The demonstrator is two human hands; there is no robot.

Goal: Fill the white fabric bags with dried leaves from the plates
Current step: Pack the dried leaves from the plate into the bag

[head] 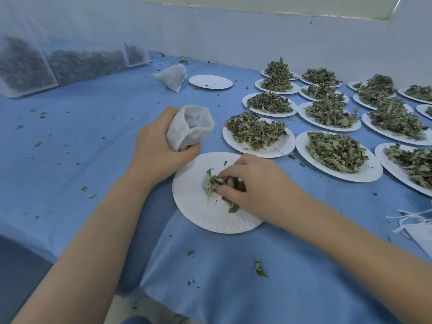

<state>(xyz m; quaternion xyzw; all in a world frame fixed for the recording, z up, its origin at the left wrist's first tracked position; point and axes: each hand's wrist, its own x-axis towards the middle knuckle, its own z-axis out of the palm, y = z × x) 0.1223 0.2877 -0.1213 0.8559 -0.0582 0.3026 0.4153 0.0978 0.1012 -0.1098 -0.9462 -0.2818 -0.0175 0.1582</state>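
Observation:
My left hand [159, 148] grips a white fabric bag [190, 129] around its lower part, holding it upright with its mouth open toward the right; a few leaf bits show inside. Just below it lies a white paper plate [198, 211] with a small remnant of dried leaves [214, 183]. My right hand [254, 185] rests on that plate, its fingers curled around the leaves and pinching them together. To the right, several more paper plates carry full heaps of dried leaves [256, 132].
A filled, closed white bag [171, 77] lies at the back beside an empty plate [210, 81]. Clear bins of dried leaves [28, 66] stand at the back left. Loose bag strings [411, 220] lie at the right edge. Leaf crumbs dot the blue cloth [81, 141].

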